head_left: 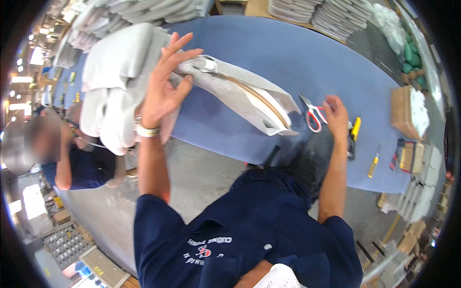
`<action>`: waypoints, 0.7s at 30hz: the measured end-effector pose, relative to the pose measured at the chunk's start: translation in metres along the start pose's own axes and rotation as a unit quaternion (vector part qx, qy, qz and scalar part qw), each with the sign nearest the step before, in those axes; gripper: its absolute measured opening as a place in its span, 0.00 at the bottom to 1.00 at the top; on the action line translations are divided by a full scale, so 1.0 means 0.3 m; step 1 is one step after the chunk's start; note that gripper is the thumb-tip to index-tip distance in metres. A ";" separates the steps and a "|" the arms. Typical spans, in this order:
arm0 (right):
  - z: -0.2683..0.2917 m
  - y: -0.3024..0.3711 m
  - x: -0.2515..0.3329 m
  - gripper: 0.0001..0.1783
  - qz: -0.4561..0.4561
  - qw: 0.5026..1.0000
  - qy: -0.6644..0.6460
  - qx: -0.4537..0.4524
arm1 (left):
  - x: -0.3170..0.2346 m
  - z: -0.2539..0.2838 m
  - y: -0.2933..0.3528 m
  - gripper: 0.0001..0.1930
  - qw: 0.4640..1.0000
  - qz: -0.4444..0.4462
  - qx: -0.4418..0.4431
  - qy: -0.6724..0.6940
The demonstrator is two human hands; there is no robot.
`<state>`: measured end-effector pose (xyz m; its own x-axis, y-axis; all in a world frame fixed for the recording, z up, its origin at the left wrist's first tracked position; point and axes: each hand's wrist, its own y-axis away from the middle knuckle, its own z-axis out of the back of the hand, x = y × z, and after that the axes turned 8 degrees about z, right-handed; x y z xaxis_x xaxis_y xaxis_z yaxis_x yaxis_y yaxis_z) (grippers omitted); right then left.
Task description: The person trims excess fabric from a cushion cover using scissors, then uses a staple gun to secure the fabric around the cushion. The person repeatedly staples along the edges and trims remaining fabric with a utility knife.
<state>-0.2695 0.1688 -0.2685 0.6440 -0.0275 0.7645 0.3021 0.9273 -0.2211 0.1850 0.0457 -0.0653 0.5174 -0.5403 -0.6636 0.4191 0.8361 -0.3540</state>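
A long, light-grey fabric cover [234, 102] with a brown strip [252, 90] lies on the blue table [230, 38], left hand [165, 86] spread at its left end, right hand [336, 115] curled beside red-and-white-handled metal scissors [314, 119], grip unclear: apparently a positioning step, next calling for a firm fabric hold.

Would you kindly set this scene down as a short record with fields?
Left hand: bare hand, fingers spread, at the left end of a long light-grey fabric piece; grip unclear
Right hand: bare hand, fingers curled, beside metal scissors with red-and-white handles; contact unclear
Fabric piece: on a blue table, with a narrow brown strip along it
Left side: heap of light-grey fabric; co-worker in dark-blue clothing
Right side: yellow-and-black hand tool, slim yellow-handled tool, open brown cardboard box
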 end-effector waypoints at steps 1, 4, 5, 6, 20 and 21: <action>-0.007 0.031 -0.138 0.22 -0.018 0.998 0.068 0.009 | 0.038 -0.029 -0.013 0.18 0.999 -0.011 -0.044 0.030; -0.064 0.107 -0.280 0.28 -0.056 0.972 0.199 0.112 | 0.169 -0.062 -0.016 0.13 0.984 -0.019 -0.139 0.112; -0.092 0.122 -0.290 0.28 -0.069 0.969 0.196 0.130 | 0.211 -0.057 -0.013 0.13 0.980 -0.007 -0.146 0.137; -0.094 0.137 -0.277 0.28 -0.054 0.965 0.229 0.115 | 0.223 -0.062 -0.021 0.16 0.974 0.008 -0.152 0.170; -0.132 0.067 -0.242 0.34 -0.064 0.890 0.361 0.271 | -0.191 -0.330 -0.378 0.29 0.957 0.060 -0.055 0.280; -0.145 0.049 -0.229 0.33 -0.068 0.892 0.343 0.285 | -0.195 -0.386 -0.414 0.29 0.945 0.067 -0.026 0.319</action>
<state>-0.2787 0.1681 -0.3506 0.9665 -0.1944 0.1676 0.1285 0.9318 0.3394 0.0163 -0.0156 -0.0589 0.0009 -0.2751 -0.9614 0.3367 0.9054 -0.2588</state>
